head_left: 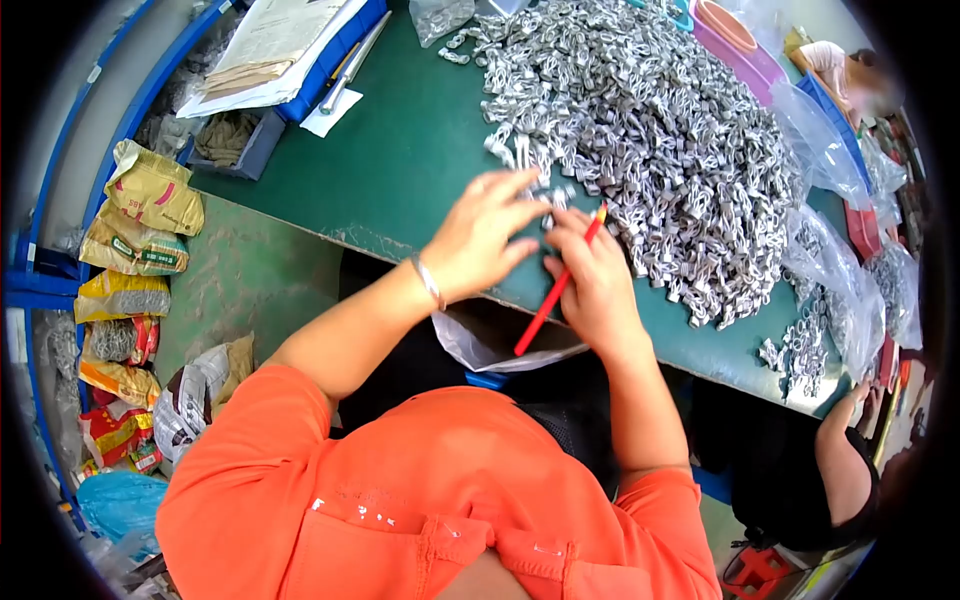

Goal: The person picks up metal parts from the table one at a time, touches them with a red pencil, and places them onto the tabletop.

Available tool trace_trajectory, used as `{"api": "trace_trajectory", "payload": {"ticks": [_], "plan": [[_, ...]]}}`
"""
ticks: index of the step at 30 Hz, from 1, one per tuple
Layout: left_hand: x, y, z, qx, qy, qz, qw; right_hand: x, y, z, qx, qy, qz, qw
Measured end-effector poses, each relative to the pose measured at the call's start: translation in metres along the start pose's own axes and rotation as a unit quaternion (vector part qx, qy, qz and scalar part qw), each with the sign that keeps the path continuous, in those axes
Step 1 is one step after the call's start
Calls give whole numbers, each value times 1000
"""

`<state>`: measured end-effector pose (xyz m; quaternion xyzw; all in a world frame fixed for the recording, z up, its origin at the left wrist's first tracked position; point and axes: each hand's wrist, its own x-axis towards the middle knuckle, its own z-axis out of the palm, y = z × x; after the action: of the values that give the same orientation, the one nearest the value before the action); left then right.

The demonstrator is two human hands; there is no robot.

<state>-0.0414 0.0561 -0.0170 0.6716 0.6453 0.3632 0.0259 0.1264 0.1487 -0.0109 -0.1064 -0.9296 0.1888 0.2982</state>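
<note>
A large heap of small silvery metal pieces with loops (670, 130) covers much of the green tabletop (420, 130). At the heap's near-left edge, my left hand (482, 235) reaches over the table with its fingers spread, a bracelet on the wrist. A few loose metal pieces (560, 194) lie at the fingertips of both hands; whether the left fingers touch them is hard to see. My right hand (600, 285) is closed around a red pencil (545, 312), its tip pointing up toward the heap. Under the table edge, below my hands, hangs an open white bag (465, 340).
A blue bin (325, 70) with papers and a grey box (245, 150) stand at the left. Plastic bags of metal pieces (835, 290) lie at the right. Filled sacks (145, 205) line the blue shelving. Other people (800, 480) sit at the right and far right.
</note>
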Motion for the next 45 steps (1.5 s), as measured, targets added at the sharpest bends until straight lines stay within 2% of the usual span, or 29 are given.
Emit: {"api": "trace_trajectory", "payload": {"ticks": [5, 7, 8, 9, 11, 12, 16, 17, 19, 20, 21, 23, 24, 25, 28, 31, 35, 37, 40, 41, 43, 45], "plan": [[-24, 23, -5, -88, -22, 1, 996, -29, -19, -16, 48, -32, 18, 998], [-28, 22, -4, -105, -1, 5, 994, -41, -20, -17, 138, 79, 76, 984], [-28, 25, -4, -113, 31, -4, 993, -47, -15, -15, 137, 143, 88, 976], [-29, 25, -5, -107, 55, 1, 993, -50, -15, -19, 105, 164, 123, 973], [-31, 25, -3, -148, 73, -40, 985, -54, -12, -19, 111, 179, 153, 965], [-32, 23, 0, -136, 104, -27, 985, -50, -16, -20, 126, 164, 159, 965], [-37, 19, 3, -155, 151, -21, 976, -39, -10, -10, 25, 104, 69, 992], [-39, 20, 2, -154, 153, -22, 976, -42, -9, -9, 26, 102, 67, 992], [-43, 23, 0, -225, 165, -68, 958, -44, -9, -7, 37, 162, 109, 980], [-46, 23, 0, -234, 166, -64, 956, -45, -14, -5, 102, 212, 156, 959], [-49, 27, -1, -234, 166, -64, 956, -43, -15, -5, 156, 257, 161, 940], [-57, 38, -2, -358, 115, -129, 918, -46, -32, -14, 374, 274, 273, 843], [-59, 43, -1, -392, 89, -123, 907, -48, -34, -15, 409, 253, 282, 830], [-60, 48, 1, -419, 63, -124, 897, -47, -40, -16, 471, 244, 299, 793], [-62, 55, 10, -503, 15, -153, 851, -51, -49, -14, 549, 221, 323, 739], [-64, 58, 11, -551, -6, -204, 810, -54, -56, -12, 577, 205, 353, 707], [-70, 57, 10, -532, -12, -202, 822, -69, -51, -6, 584, 176, 335, 718], [-72, 60, 10, -523, 20, -173, 834, -74, -52, -3, 597, 167, 330, 712], [-73, 61, 7, -487, 16, -151, 860, -81, -54, 3, 535, 180, 286, 774], [-72, 62, 6, -488, 15, -152, 860, -82, -55, 4, 535, 181, 288, 774], [-71, 63, 4, -462, 23, -125, 878, -81, -58, 4, 405, 212, 200, 866], [-72, 63, 6, -476, 30, -140, 868, -80, -62, 4, 376, 245, 180, 876]]}}
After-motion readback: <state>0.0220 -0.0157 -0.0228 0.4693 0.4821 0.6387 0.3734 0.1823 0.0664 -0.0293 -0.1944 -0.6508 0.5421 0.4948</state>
